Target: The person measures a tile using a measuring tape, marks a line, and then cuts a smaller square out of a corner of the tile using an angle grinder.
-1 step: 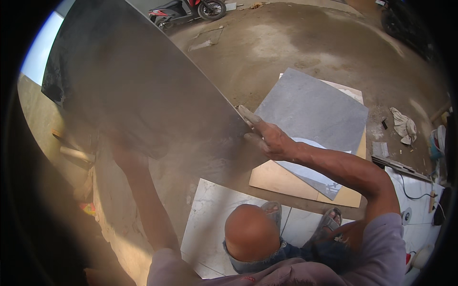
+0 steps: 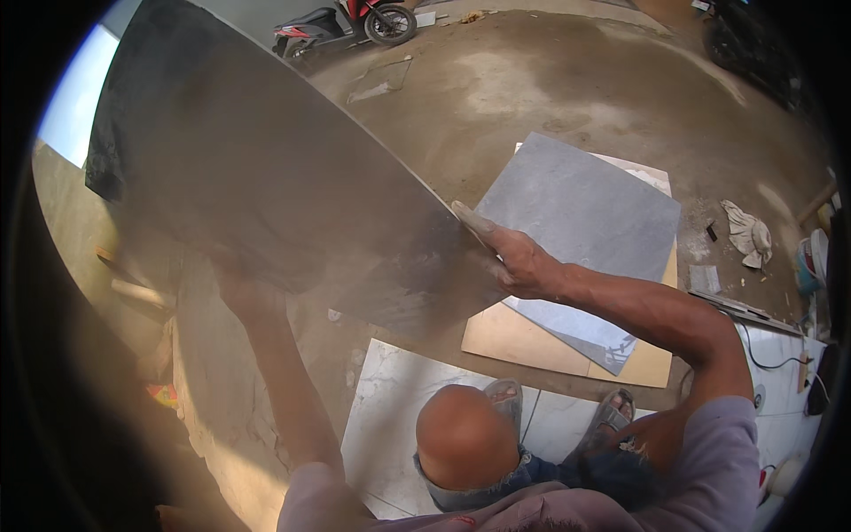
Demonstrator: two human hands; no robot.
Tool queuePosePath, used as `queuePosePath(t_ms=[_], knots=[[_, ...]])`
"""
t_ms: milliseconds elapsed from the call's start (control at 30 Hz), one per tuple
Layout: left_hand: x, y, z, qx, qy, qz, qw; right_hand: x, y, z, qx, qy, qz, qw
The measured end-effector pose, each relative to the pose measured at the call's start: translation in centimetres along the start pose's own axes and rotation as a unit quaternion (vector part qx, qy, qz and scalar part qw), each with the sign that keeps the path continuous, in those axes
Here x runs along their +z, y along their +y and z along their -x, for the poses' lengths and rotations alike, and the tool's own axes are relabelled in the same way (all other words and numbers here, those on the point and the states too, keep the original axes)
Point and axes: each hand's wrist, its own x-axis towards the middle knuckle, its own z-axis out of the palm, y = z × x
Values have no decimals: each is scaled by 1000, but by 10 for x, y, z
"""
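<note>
A large dark grey tile (image 2: 266, 142) is held up at a tilt, filling the upper left of the head view. My right hand (image 2: 521, 260) is closed on its right edge, the fingertips showing over the rim and the rest passing behind. Toward the lower left edge, my left hand (image 2: 238, 282) holds the same tile. Haze blurs that hand, and its fingers are mostly hidden. A lighter grey tile (image 2: 581, 208) lies to the right, beyond my right forearm, on top of tan sheets (image 2: 523, 341).
White marbled tiles (image 2: 381, 381) lie under my sandalled feet. A red and black motorbike (image 2: 377, 25) stands far off, past the dirt ground. On the right are a crumpled cloth (image 2: 747, 233), a bucket (image 2: 808, 262) and a black cable (image 2: 771, 362). A wooden piece (image 2: 142, 293) lies left.
The tile has shifted slightly right and down, with both hands still on it. My right hand has moved a little right and its fingers sit closer against the tile's edge.
</note>
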Motion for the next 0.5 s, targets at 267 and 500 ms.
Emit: queuePosePath(t_ms=[267, 500], knots=[[56, -103, 34, -108, -19, 251, 962, -113, -40, 135, 36, 95, 233, 967], [105, -145, 31, -251, 49, 218, 942, -115, -31, 221, 188, 323, -156, 914]])
